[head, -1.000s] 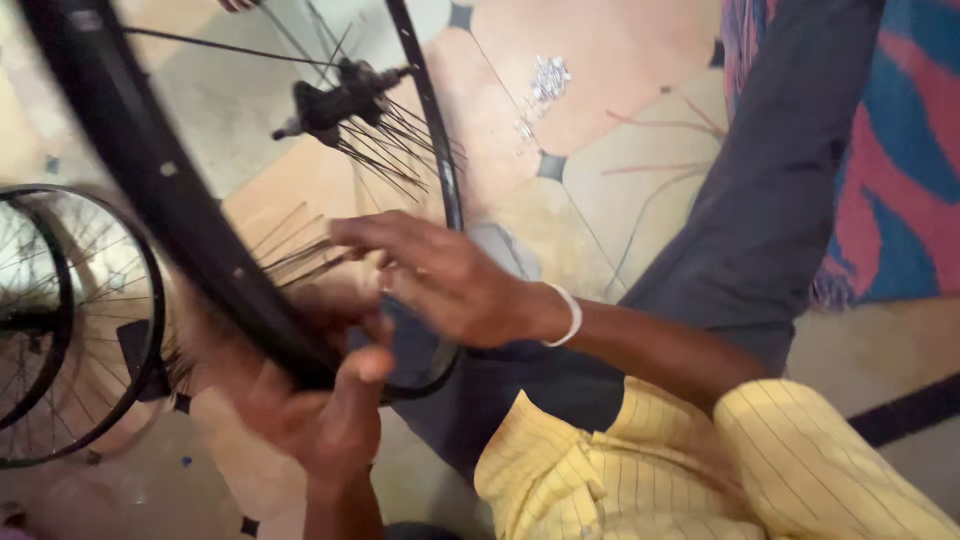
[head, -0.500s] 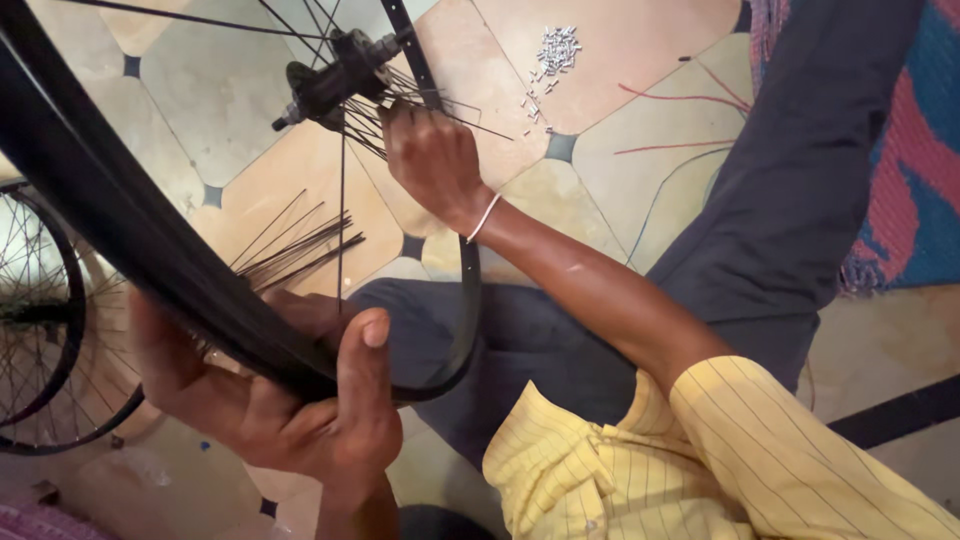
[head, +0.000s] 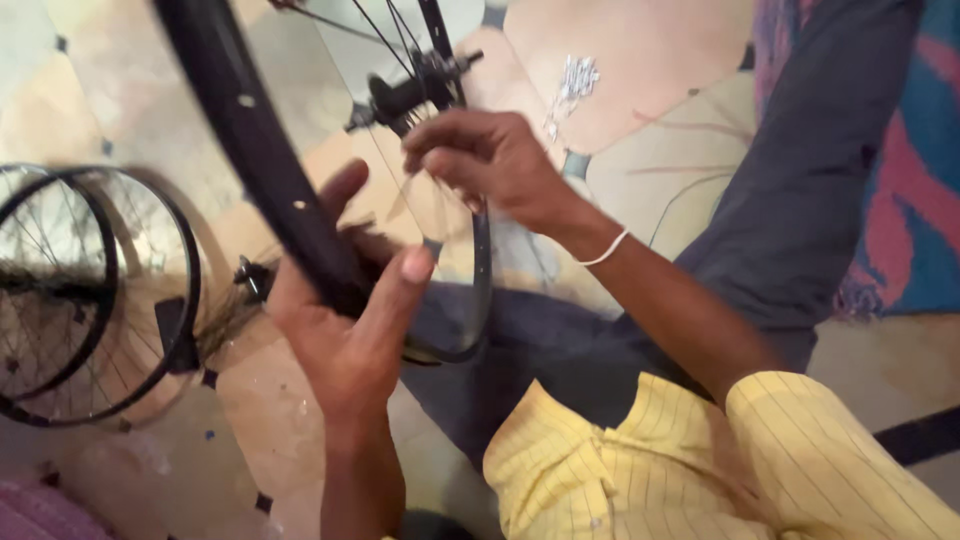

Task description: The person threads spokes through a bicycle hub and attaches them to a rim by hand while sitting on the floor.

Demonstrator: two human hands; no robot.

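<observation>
My left hand (head: 345, 325) grips a black bicycle wheel rim (head: 255, 150) from below, thumb pressed over its inner edge. The rim stands tilted in front of me, with its black hub (head: 410, 90) near the top of the view. My right hand (head: 490, 160) is just below the hub, fingers pinched on a thin metal spoke (head: 405, 195) that runs down toward the rim. Other spokes fan out from the hub.
Two finished spoked wheels (head: 90, 290) lie on the tiled floor at the left. A small heap of silvery spoke nipples (head: 575, 80) lies on the floor beyond the hub. My dark-trousered leg (head: 800, 200) stretches right, beside a red-and-blue mat (head: 915, 150).
My right hand went up to the hub, then came down a little holding a spoke. My left hand shifted its grip along the rim and the rim swung more upright.
</observation>
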